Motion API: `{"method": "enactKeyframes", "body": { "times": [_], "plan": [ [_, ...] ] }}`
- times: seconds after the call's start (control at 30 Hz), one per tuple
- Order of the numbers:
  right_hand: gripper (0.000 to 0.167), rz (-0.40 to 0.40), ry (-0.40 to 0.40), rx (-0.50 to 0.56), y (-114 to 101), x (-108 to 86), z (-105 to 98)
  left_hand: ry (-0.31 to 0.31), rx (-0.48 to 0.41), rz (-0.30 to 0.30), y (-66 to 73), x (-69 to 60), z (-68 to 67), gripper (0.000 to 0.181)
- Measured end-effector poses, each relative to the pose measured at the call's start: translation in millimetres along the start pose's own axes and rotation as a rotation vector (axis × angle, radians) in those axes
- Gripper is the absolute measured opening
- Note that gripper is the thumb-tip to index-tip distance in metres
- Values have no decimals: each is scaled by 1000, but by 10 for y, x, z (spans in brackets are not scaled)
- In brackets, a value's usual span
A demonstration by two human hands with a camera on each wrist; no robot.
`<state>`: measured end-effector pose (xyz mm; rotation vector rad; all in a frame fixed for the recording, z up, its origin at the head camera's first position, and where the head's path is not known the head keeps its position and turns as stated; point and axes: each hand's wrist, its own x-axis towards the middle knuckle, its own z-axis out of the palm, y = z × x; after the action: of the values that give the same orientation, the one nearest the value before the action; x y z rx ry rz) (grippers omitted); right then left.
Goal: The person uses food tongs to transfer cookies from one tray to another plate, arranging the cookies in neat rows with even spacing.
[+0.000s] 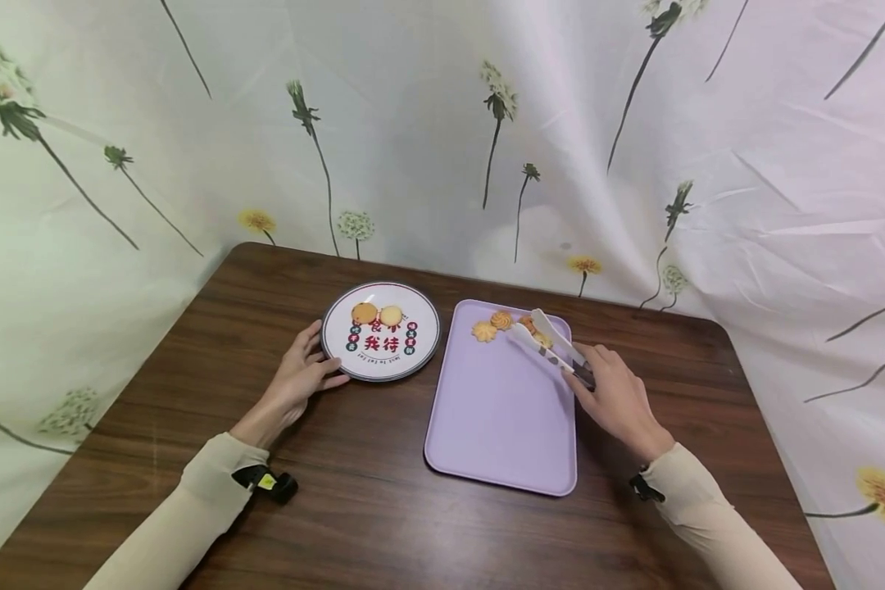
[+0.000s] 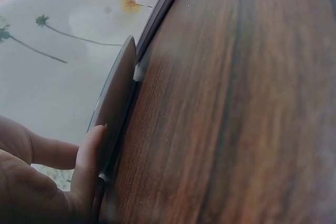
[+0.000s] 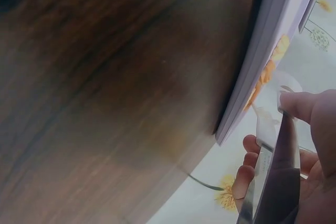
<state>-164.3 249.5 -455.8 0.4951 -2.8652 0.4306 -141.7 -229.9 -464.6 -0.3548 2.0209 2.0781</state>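
Note:
My left hand (image 1: 302,369) holds the left rim of the round white plate (image 1: 379,360), thumb at its near edge; two round cookies (image 1: 365,313) lie on the plate. In the left wrist view the fingers touch the plate's edge (image 2: 115,93). My right hand (image 1: 618,395) grips white-tipped tongs (image 1: 549,344) over the far right of the purple tray (image 1: 501,418). The tongs' tips stand around or beside cookies there; whether they touch one cannot be told. Two more cookies (image 1: 501,319) lie left of the tips. The right wrist view shows the tongs (image 3: 278,182) between thumb and fingers.
The plate and the tray stand side by side on a brown wooden table (image 1: 339,508), a narrow gap between them. Behind the table's far edge hangs a pale curtain (image 1: 413,147) with a dandelion print.

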Motion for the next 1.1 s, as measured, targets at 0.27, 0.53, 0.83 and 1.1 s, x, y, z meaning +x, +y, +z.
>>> {"method": "enactKeyframes", "body": {
  "times": [0.27, 0.53, 0.83, 1.1],
  "plan": [
    [53, 35, -22, 2, 64, -58, -40, 3, 6, 0, 10, 0, 5, 86],
    [55, 56, -41, -1, 102, -102, -52, 8, 13, -5, 15, 8, 10, 86],
    [54, 64, -25, -17, 119, -135, -68, 1, 3, -4, 0, 16, 10, 86],
    [53, 82, -20, 3, 126, -180, -79, -2, 22, -2, 19, 1, 7, 85]
  ]
}}
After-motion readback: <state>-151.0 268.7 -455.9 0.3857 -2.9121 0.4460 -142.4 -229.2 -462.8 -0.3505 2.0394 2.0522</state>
